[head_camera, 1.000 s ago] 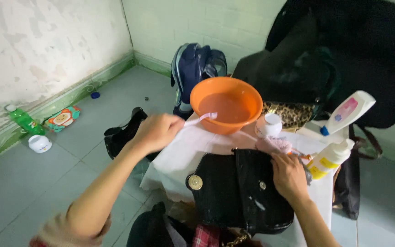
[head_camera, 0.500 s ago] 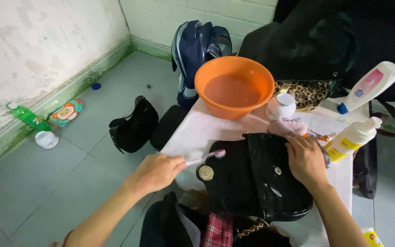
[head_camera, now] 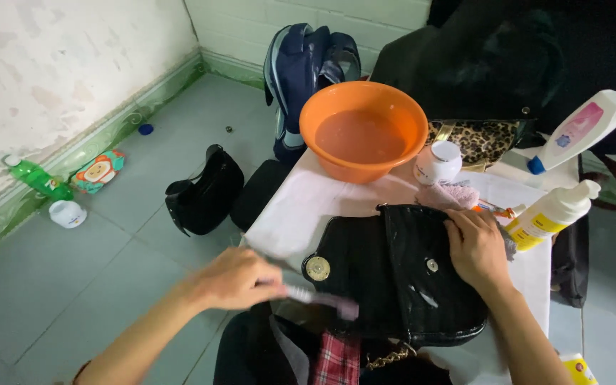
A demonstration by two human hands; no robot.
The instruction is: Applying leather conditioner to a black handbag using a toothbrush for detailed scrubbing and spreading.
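A person's left hand [head_camera: 233,279], fingers holding one toothbrush [head_camera: 320,299], is scrubbing one black handbag [head_camera: 393,274] lying on the desk [head_camera: 301,207], while the right hand [head_camera: 478,247] is pressing it flat; farther back are standing one orange basin [head_camera: 363,130], one white jar [head_camera: 438,162] and two bottles [head_camera: 552,212].

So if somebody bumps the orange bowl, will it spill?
Probably, yes. The orange bowl holds murky water fairly near its rim, so a hard bump would likely slosh some out. It sits close to the edge of the white table, so a push could slide it off. Full of water, it is likely heavy to lift.
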